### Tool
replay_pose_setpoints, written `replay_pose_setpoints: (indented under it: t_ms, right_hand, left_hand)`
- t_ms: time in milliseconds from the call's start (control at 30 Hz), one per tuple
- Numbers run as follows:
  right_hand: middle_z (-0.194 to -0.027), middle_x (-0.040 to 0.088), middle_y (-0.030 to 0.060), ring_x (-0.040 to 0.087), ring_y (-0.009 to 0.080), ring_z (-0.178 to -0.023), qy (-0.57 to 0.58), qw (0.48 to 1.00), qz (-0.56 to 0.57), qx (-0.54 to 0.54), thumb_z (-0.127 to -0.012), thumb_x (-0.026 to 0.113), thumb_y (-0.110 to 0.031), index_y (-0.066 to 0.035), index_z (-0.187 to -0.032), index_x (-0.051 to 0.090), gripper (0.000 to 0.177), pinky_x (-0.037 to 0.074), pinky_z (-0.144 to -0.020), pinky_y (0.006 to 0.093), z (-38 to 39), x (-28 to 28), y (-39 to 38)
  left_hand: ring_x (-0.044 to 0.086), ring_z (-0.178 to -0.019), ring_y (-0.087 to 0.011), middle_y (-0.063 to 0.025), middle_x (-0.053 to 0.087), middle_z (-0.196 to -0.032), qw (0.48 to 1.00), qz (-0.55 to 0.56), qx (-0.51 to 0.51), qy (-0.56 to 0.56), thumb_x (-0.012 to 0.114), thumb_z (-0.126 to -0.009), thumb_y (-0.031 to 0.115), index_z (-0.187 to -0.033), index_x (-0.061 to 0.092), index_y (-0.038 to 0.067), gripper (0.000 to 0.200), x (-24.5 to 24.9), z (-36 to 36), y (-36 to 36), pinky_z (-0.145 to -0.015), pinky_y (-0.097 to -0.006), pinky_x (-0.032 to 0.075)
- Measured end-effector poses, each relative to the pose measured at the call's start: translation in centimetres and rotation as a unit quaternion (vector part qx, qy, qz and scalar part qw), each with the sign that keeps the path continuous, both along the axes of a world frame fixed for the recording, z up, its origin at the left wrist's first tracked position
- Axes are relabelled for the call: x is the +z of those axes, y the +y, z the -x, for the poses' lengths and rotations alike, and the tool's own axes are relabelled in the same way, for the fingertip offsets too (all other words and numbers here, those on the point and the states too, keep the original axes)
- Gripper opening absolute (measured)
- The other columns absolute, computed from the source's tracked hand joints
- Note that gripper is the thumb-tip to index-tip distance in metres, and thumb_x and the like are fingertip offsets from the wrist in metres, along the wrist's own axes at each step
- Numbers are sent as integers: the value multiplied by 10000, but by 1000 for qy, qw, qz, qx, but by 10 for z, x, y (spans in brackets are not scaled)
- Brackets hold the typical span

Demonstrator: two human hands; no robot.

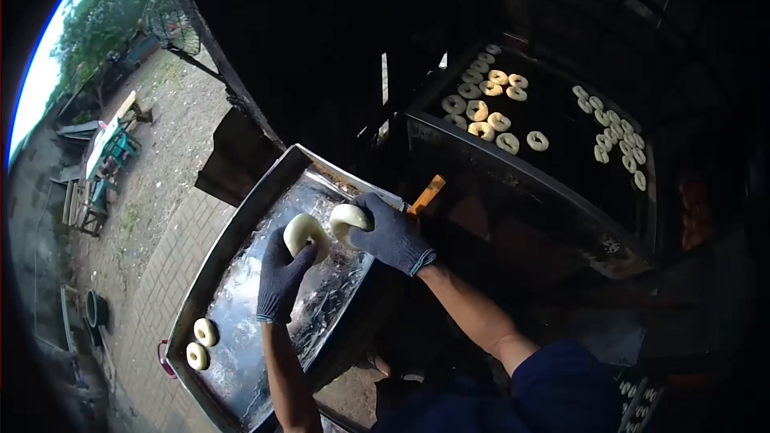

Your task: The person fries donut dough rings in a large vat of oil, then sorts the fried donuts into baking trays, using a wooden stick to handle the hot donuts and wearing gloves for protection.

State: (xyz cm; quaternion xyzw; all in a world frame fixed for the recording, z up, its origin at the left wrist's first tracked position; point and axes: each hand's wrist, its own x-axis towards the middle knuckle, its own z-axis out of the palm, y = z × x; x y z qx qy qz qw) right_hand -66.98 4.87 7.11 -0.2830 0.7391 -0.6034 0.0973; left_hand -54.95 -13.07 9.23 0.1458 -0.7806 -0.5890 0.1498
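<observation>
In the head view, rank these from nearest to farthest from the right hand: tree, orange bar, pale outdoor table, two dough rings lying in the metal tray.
1. Orange bar, beside the right hand.
2. Two dough rings, lower left in the metal tray.
3. Pale outdoor table, at left.
4. Tree, upper left, beyond the table.

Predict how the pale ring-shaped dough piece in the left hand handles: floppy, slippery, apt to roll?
The dough piece probably won't flop: it holds a rounded curve in the left hand. Slipping seems unlikely, given the dark fabric glove. Set down, it likely won't roll; two similar pale rings lie flat on the shallow rectangular metal tray.
</observation>
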Motion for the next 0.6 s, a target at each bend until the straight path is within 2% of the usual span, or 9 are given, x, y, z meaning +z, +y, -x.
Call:
replay_pose_setpoints:
  t_ms: [100,167,233,300,433,500,533,567,600]
  right_hand:
    - [-1023,642,158,646,242,-952,27,966,-22,-257,-775,701,-146,-6,-1125,568,399,525,-842,364,91,-48,189]
    - [-987,645,142,640,243,-930,22,915,-55,-399,-753,696,-126,-3,-1114,575,401,513,-831,372,128,-64,308]
    - [-948,642,131,636,230,-876,48,876,-83,-473,-751,700,-142,4,-1078,589,375,515,-793,357,163,-92,412]
    - [-919,663,148,657,248,-846,24,862,-134,-489,-744,719,-157,1,-1038,612,350,523,-764,369,180,-109,493]
    - [-910,678,173,673,267,-834,-36,842,-209,-496,-730,741,-205,21,-1028,638,387,531,-739,385,192,-160,593]
    - [-934,688,179,679,249,-849,-78,847,-229,-473,-735,731,-174,46,-1015,652,365,530,-745,375,203,-175,614]
    - [-954,685,120,662,203,-830,-77,848,-238,-467,-792,716,-117,47,-1088,641,346,536,-727,357,220,-202,635]
    - [-1014,677,134,664,209,-824,-109,862,-130,-478,-811,703,-128,49,-1222,581,464,540,-720,346,235,-213,640]
    - [-1101,647,165,654,213,-879,-163,839,-51,-516,-818,702,-148,51,-1374,451,642,542,-715,338,245,-192,624]
  left_hand:
    - [628,-984,-203,-129,635,-1108,981,-1,-193,-20,691,-857,214,-1261,535,6,481,-4,161,144,-858,-338,522]
    - [641,-962,-222,-142,646,-1070,959,19,-281,12,702,-831,243,-1270,535,14,523,-52,263,237,-840,-345,527]
    - [647,-923,-189,-136,660,-1033,947,30,-319,-14,704,-826,250,-1212,569,-11,485,-75,334,326,-803,-328,531]
    - [665,-886,-229,-172,670,-997,951,101,-292,15,702,-795,281,-1182,573,-43,521,-124,391,390,-766,-346,538]
    - [682,-877,-320,-246,664,-1008,949,133,-247,-141,737,-723,339,-1075,576,-80,570,-153,423,459,-740,-402,549]
    - [666,-979,-379,-289,654,-1047,945,138,-278,-100,743,-712,395,-1200,489,-98,739,-145,411,466,-846,-413,529]
    - [628,-1056,-404,-317,602,-1139,940,115,-308,-89,751,-708,434,-1241,440,-109,822,-153,415,464,-912,-419,505]
    - [575,-1137,-432,-334,518,-1251,947,146,-279,-66,753,-711,462,-1240,423,-115,849,-140,407,457,-956,-422,485]
    - [534,-1178,-444,-330,449,-1303,945,177,-273,-4,743,-717,472,-1282,395,-117,887,-139,412,444,-988,-433,462]
